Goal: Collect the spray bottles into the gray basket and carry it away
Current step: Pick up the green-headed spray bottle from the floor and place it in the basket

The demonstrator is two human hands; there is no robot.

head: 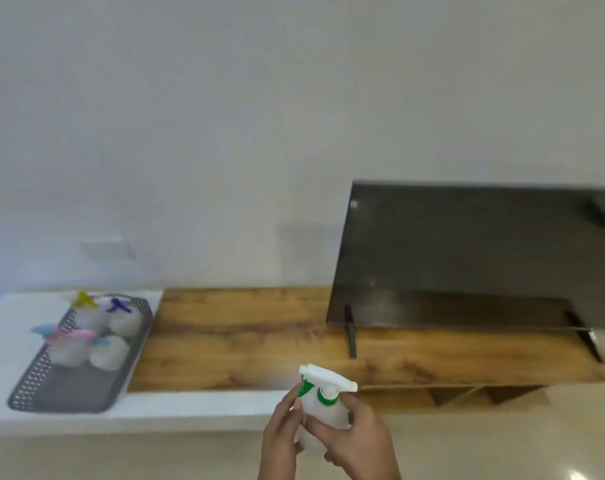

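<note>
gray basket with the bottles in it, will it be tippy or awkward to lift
The gray basket looks shallow, and the spray bottles stand well above its rim, crowded at the far end. So the load is probably uneven and the bottles may topple. Its mesh walls look stiff.

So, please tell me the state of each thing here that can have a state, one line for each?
green-trigger spray bottle: upright, held in front of the cabinet, not yet in the basket
left hand: closed on the bottle
right hand: closed on the bottle
gray basket: on the white counter, holding several spray bottles, front part free
spray bottles in the basket: standing upright, blurred
television: off, screen dark
</note>
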